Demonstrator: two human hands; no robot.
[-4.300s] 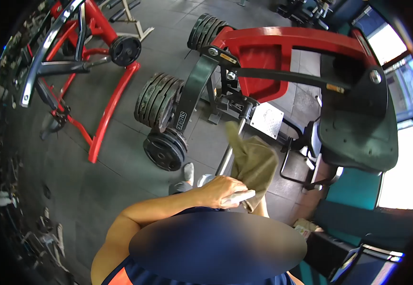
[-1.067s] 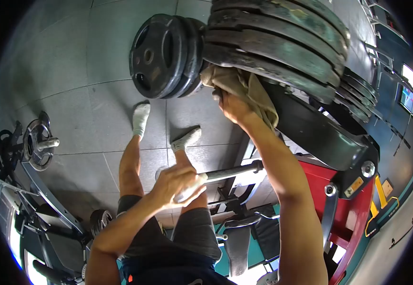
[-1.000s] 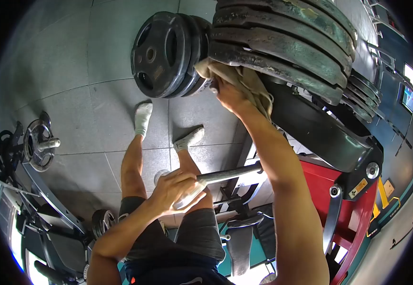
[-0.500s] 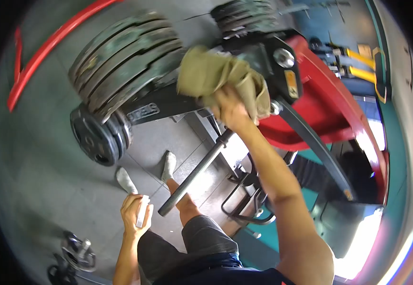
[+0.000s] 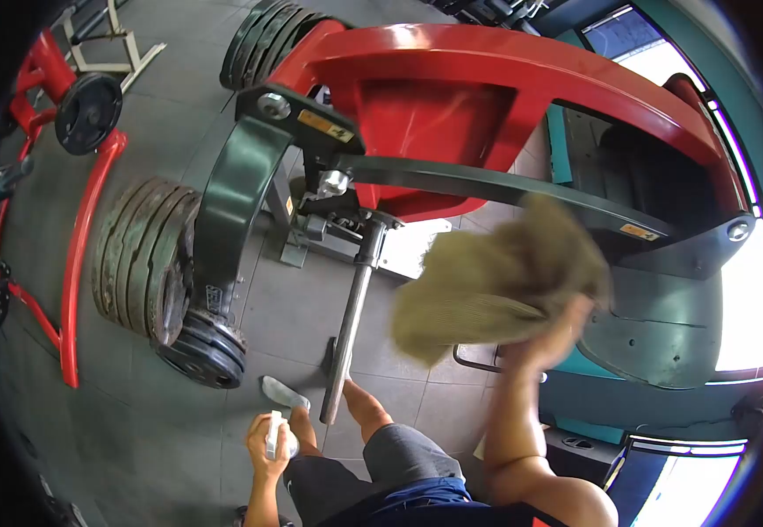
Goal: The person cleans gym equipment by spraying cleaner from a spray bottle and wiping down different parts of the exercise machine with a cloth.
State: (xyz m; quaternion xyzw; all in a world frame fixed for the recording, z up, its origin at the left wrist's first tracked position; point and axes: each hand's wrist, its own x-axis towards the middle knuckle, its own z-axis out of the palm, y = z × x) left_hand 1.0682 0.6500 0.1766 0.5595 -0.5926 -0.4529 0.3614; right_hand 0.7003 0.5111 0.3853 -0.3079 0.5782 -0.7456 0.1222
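At far left, a red frame [image 5: 76,263] is seen, followed by large plates [image 5: 140,263] and smaller plates [image 5: 204,351]. A white bottle [image 5: 273,436] is gripped by the left hand [image 5: 261,448]. Past the slanting bar [image 5: 352,321], a cloth [image 5: 487,285], motion-blurred, is clutched in the right hand [image 5: 559,338]; whether the lever [image 5: 469,183] behind is touched cannot be told. Farther right, a dark pad [image 5: 662,342] is seen.

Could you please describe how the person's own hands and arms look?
The left hand and right hand are bare, with no gloves or wristbands visible, though the right is blurred. The right arm is bare up to the dark navy top, which shows a red patch.
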